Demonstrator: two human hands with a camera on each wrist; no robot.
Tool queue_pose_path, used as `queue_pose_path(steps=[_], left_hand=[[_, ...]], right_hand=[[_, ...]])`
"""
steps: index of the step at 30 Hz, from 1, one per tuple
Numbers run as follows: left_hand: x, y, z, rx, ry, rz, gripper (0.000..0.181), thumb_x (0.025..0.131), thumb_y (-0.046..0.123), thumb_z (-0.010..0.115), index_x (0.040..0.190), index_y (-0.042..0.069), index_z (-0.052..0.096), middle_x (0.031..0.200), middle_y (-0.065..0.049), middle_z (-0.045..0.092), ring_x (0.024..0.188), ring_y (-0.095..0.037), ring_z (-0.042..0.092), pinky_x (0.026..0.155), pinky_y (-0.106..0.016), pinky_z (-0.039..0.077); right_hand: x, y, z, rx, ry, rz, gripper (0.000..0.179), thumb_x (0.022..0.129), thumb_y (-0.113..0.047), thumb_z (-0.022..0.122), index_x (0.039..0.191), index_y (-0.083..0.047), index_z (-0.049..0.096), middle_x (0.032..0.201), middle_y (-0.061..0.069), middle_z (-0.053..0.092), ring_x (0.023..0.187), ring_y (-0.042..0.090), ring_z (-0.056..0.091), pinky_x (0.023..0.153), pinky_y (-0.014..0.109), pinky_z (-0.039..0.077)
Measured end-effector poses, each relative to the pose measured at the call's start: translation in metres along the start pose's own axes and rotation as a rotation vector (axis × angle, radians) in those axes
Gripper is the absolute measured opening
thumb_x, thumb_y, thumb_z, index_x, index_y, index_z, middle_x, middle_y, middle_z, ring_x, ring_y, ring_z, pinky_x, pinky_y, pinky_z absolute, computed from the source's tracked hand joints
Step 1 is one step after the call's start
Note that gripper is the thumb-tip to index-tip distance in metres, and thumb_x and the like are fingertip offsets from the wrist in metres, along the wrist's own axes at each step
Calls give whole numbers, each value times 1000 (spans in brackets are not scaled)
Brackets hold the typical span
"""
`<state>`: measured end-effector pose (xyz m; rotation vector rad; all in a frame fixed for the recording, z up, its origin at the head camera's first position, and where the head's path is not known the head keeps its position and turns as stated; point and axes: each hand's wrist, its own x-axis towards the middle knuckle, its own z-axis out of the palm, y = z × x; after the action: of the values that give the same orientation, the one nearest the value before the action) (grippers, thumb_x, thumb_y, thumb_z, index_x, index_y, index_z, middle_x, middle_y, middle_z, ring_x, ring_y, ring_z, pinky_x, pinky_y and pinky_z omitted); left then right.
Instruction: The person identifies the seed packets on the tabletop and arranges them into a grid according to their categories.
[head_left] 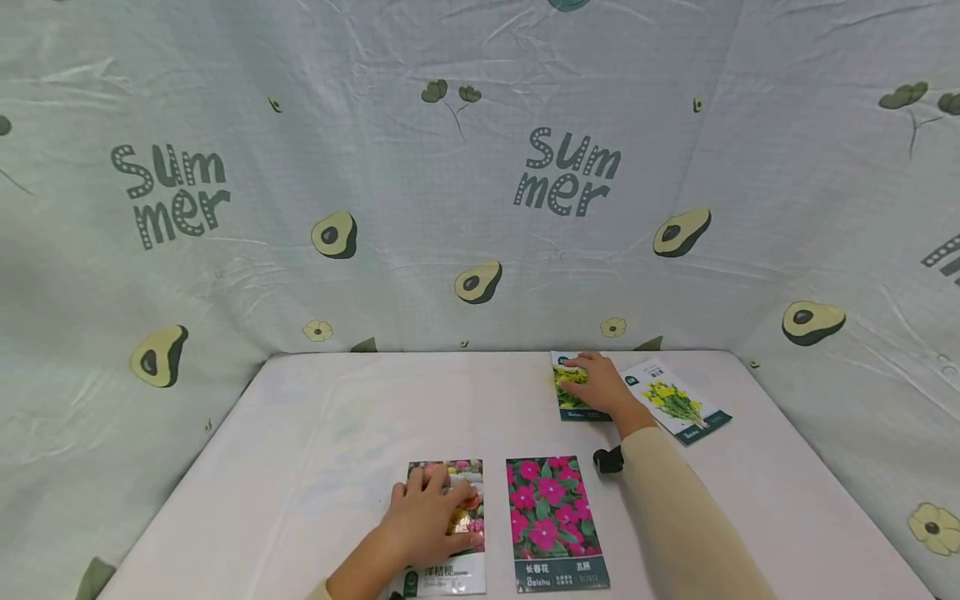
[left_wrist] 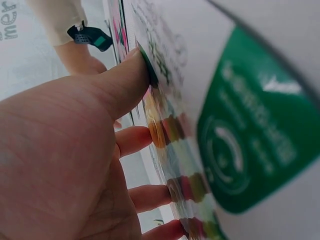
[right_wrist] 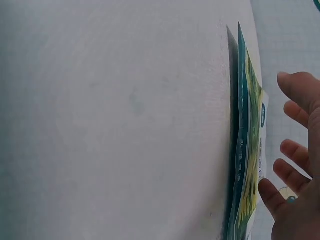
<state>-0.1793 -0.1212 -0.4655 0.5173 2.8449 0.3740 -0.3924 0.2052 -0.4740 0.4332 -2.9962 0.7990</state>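
Observation:
Spread over a seed packet with many-coloured blooms (head_left: pixel 457 577), my left hand (head_left: pixel 426 518) rests its fingertips on the printed front. The left wrist view shows its thumb and fingers (left_wrist: pixel 150 198) against the glossy surface, which has a green label (left_wrist: pixel 250 145). At the back of the table, my right hand (head_left: pixel 600 387) is over a packet with yellow flowers (head_left: pixel 572 400) and partly covers it. Seen from the right wrist, these fingers are spread and loosely bent, apart from the packet, whose one edge lifts off the table.
Right of the left hand lies a pink-flower seed packet (head_left: pixel 555 525). Another yellow-flower packet (head_left: pixel 675 400) lies slanted at the back right, beside the right wrist. A printed cloth (head_left: pixel 420 183) hangs behind the white table (head_left: pixel 315 450). A black strap (head_left: pixel 608 461) is at the right sleeve.

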Motion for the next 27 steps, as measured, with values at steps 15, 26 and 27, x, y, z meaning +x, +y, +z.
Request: queue_pose_path(steps=[15, 26, 27], left_hand=[[-2, 4, -4, 6, 5, -9, 62, 88, 62, 70, 140, 32, 56, 141, -12, 47, 126, -41, 41, 91, -62, 36], [-1, 2, -1, -10, -2, -5, 62, 89, 62, 69, 141, 32, 55, 143, -12, 45, 128, -43, 40, 91, -63, 36], [-1, 1, -1, -11, -2, -4, 62, 89, 62, 69, 141, 32, 55, 143, -12, 45, 127, -42, 40, 91, -63, 36]], right_hand=[[2, -1, 3, -73, -42, 71, 52, 101, -37, 63, 145, -8, 58, 154, 26, 45, 145, 48, 37, 118, 61, 31], [5, 0, 6, -136, -89, 95, 54, 102, -41, 61, 149, -15, 55, 155, 24, 42, 142, 48, 36, 113, 66, 33], [5, 0, 6, -144, -92, 96, 55, 102, -42, 61, 149, -15, 54, 155, 24, 42, 142, 48, 36, 113, 66, 33]])
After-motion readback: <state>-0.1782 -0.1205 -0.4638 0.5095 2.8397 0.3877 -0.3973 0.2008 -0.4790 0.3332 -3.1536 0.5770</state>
